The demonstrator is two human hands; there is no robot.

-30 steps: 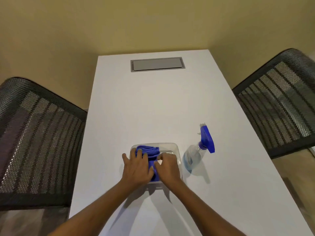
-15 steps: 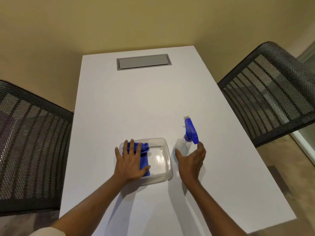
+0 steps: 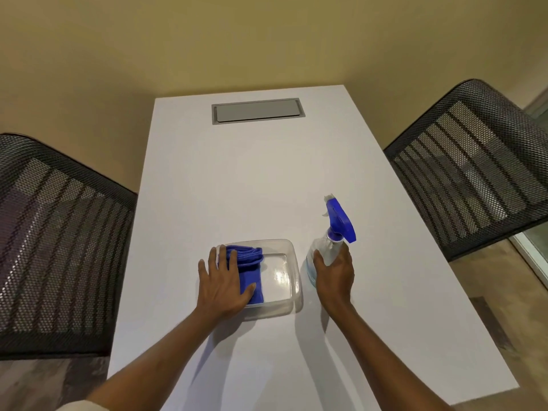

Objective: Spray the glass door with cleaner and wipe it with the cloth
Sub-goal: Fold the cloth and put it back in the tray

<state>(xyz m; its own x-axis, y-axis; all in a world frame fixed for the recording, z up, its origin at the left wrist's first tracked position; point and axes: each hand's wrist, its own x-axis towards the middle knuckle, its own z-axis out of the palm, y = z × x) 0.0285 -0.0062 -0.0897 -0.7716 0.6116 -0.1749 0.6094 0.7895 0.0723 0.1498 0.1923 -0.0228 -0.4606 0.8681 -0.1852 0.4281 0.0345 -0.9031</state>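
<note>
Two hands work on the white worktop (image 3: 252,179). The left hand (image 3: 223,284), fingers spread flat, presses the folded blue cloth (image 3: 250,271) in a clear shallow tray (image 3: 292,262). The right hand (image 3: 336,275) wraps the clear spray bottle (image 3: 324,250), blue-triggered, seemingly part-filled, just beside the tray.

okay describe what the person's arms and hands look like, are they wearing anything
Both forearms are bare, and the left hand and right hand wear no gloves. No rings, watch or bracelets show. A pale sleeve edge appears on the left arm at the frame's bottom edge.
</note>
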